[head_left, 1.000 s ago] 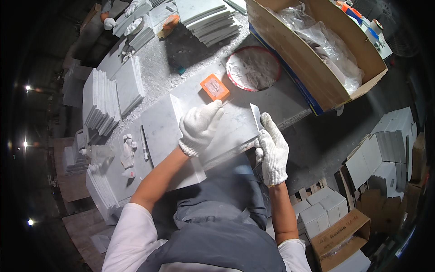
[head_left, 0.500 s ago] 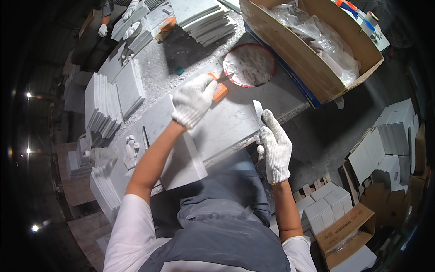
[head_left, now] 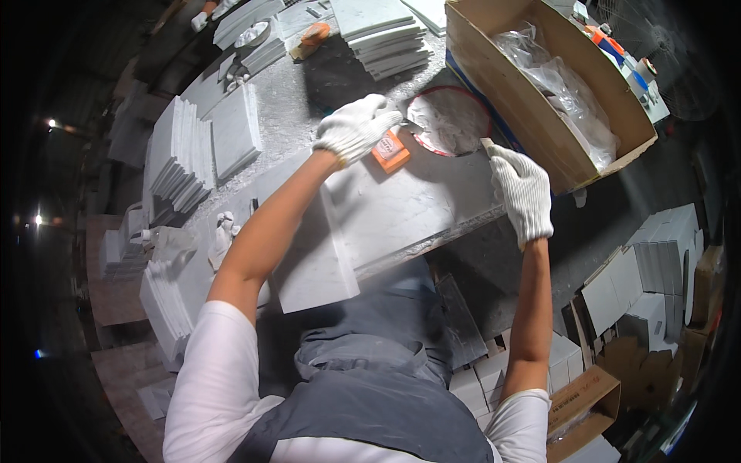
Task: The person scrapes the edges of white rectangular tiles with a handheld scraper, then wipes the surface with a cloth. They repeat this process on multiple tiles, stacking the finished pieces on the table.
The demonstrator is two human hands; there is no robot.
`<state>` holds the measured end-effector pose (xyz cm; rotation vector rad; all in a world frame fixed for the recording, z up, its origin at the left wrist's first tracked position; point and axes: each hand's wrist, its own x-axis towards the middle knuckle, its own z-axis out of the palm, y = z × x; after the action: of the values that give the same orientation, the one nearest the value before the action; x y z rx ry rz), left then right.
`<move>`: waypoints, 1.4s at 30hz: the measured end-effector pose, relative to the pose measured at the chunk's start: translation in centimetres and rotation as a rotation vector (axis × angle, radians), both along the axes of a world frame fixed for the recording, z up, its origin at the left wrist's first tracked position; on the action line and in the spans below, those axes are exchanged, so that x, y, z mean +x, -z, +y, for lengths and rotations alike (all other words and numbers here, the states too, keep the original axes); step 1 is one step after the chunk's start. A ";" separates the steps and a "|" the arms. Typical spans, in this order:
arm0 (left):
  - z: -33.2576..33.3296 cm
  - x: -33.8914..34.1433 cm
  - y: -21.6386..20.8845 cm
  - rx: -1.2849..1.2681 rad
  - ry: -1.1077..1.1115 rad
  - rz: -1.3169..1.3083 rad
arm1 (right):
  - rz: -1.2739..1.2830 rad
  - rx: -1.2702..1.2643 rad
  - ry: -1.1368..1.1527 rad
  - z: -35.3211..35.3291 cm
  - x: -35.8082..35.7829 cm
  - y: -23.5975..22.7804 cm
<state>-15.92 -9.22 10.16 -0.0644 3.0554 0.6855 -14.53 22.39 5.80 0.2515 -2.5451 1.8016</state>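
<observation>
My left hand [head_left: 355, 127], in a white knit glove, is closed on a small spatula [head_left: 414, 124]. The spatula's dark blade reaches the near-left rim of a round red-rimmed tub [head_left: 451, 119] holding white paste. My right hand [head_left: 523, 189], gloved alike, is closed at the tub's right side. A thin flat scraper [head_left: 486, 143] pokes out from its fingertips, mostly hidden by them. An orange box [head_left: 391, 153] lies just below my left hand on the pale stone worktop [head_left: 401, 204]. A white marble slab [head_left: 312, 266] overhangs the front edge near my body.
A large open carton [head_left: 494, 85] with clear plastic stands at the back right. Stacked marble tiles [head_left: 378, 38] sit at the back, and more tiles [head_left: 181, 150] lean at the left. White boxes [head_left: 664, 255] and a brown carton [head_left: 587, 405] occupy the lower right.
My right hand has moved up and rightward, from the worktop's front edge to beside the tub. My left hand remains beside the tub with the spatula. The whole view has shifted slightly.
</observation>
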 end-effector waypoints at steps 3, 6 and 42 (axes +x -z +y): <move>-5.3 4.5 1.5 0.052 -0.034 0.142 | -0.106 0.101 -0.021 -1.5 -3.4 1.7; -11.0 9.9 2.7 -0.329 -0.116 0.153 | -0.152 0.200 -0.046 -3.9 -5.6 3.7; -8.6 35.7 6.3 0.654 -0.807 -0.139 | 0.128 0.584 -0.361 -19.6 23.1 2.3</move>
<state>19.81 -17.84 3.91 -1.2846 2.4265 1.5629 8.58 2.81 3.48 0.8453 -3.0036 0.9999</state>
